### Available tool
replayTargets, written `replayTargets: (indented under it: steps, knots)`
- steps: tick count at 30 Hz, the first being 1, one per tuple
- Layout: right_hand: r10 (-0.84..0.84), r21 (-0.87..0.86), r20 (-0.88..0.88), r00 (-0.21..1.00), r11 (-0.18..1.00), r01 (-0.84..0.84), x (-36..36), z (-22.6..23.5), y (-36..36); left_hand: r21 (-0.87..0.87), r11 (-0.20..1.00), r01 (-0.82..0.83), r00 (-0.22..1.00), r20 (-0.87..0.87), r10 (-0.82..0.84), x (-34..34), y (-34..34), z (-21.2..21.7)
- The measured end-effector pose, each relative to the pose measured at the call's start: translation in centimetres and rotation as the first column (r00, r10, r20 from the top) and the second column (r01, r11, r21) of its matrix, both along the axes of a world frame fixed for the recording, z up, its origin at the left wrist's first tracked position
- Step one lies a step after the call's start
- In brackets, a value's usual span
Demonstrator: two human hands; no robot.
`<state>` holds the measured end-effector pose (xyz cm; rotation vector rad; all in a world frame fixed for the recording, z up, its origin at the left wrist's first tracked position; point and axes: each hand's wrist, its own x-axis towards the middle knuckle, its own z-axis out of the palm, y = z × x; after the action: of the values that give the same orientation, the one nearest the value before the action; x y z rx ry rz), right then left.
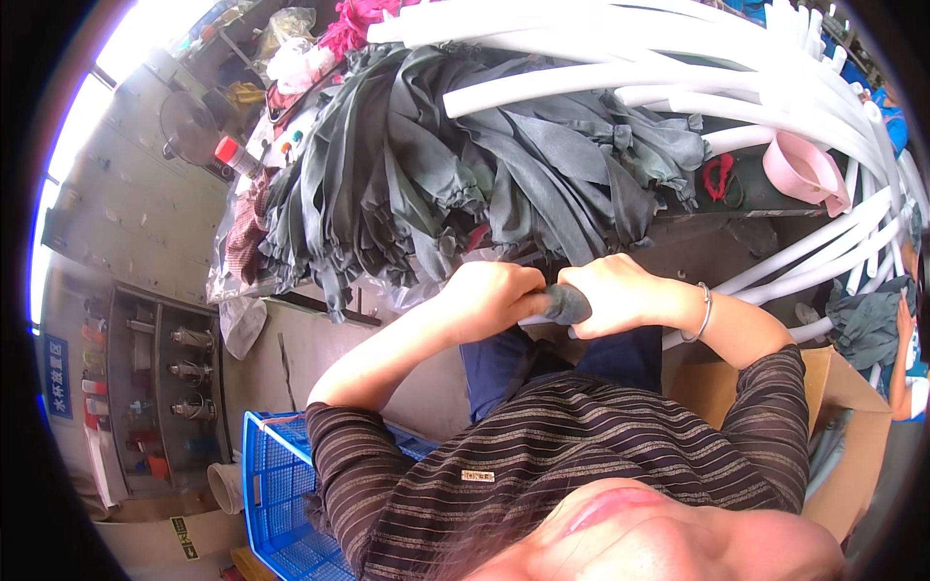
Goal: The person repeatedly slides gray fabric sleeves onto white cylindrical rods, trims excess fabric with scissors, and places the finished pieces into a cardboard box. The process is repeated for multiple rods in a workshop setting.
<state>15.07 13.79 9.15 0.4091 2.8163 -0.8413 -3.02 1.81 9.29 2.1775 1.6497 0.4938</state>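
In front of my lap, both hands are closed close together on one piece. My left hand (496, 295) grips a white foam tube, of which only a short bit shows by its fingers. My right hand (618, 293), with a bangle on its wrist, is wrapped round a dark grey fabric sleeve (570, 304) that is bunched at the tube's end. How far the sleeve covers the tube is hidden by the fingers. Just beyond my hands, a heap of similar grey fabric sleeves (407, 155) hangs over the table's near edge.
Long white foam tubes (591, 79) lie across the table and droop at the right. A pink band (802, 169) and red-handled scissors (718, 178) rest near the edge. A blue plastic crate (291, 494) stands at my left, a cardboard box (852, 450) at my right. Another person's arm (903, 353) shows far right.
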Motion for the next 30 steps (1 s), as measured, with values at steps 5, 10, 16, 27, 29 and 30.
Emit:
replayTargets:
  steps: [5,10,16,27,29,30]
  knots:
    - [0.035,0.074,-0.003,0.999,0.997,-0.034,-0.5,0.1,-0.7,-0.045,0.998,0.042,0.987,-0.155,-0.049,0.1,-0.2,0.6]
    - [-0.044,-0.017,-0.22,0.974,0.999,0.041,-0.7,0.3,-1.8,0.064,0.998,-0.007,0.999,-0.051,0.01,0.8,-0.7,0.5]
    - [0.055,-0.172,-0.266,0.962,0.98,-0.104,1.1,4.9,-2.6,-0.445,0.884,0.145,0.82,0.554,0.144,0.9,-2.0,6.3]
    - [-0.21,0.049,-0.367,0.906,0.968,0.245,6.2,5.5,3.9,-0.174,0.914,-0.367,0.616,0.69,0.379,-5.1,-6.2,6.4]
    - [-0.199,-0.006,-0.304,0.932,0.978,0.207,4.7,5.5,3.7,-0.074,0.923,-0.378,0.721,0.602,0.344,-3.4,-5.0,5.4]
    - [-0.177,0.023,-0.298,0.938,0.981,0.192,4.1,6.0,3.3,-0.026,0.946,-0.323,0.748,0.605,0.272,-2.6,-4.2,6.0]
